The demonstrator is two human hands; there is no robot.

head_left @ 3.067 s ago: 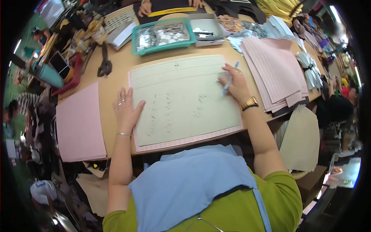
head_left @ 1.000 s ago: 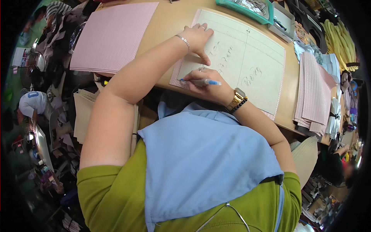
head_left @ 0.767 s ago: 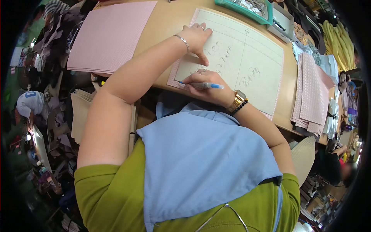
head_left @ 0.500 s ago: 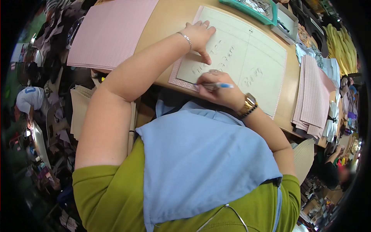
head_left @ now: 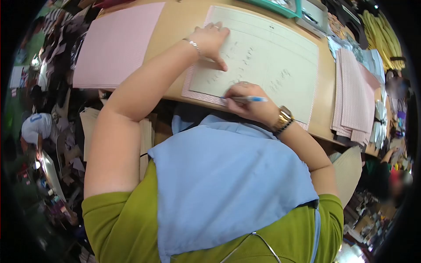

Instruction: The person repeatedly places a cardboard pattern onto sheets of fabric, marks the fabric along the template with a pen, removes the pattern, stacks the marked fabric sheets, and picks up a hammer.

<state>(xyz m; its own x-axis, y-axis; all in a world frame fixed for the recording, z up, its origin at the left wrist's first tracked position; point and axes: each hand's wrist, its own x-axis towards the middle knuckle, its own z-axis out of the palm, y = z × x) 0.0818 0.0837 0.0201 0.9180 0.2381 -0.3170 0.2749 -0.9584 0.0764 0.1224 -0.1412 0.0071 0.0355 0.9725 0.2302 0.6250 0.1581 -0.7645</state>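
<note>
Right hand (head_left: pixel 251 103), grip tight around pen (head_left: pixel 258 99); left hand (head_left: pixel 209 41), fingers apart on sheet (head_left: pixel 294 53), handwriting (head_left: pixel 280 79) blurred

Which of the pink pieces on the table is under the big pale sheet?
The middle pink piece: its patterned border shows along edges of the pale sheet. The left stack and right stack have no pale sheet on top.

The pale board (head_left: pixel 291 55) is hiding most of the pink sheet (head_left: pixel 199 96); its handwriting (head_left: pixel 285 74) is showing blurred. At the board's near edge, the right hand (head_left: pixel 255 106) is partly covering the pen (head_left: pixel 258 99); beyond the board, the frame is cropping a teal tray (head_left: pixel 276 9).
</note>
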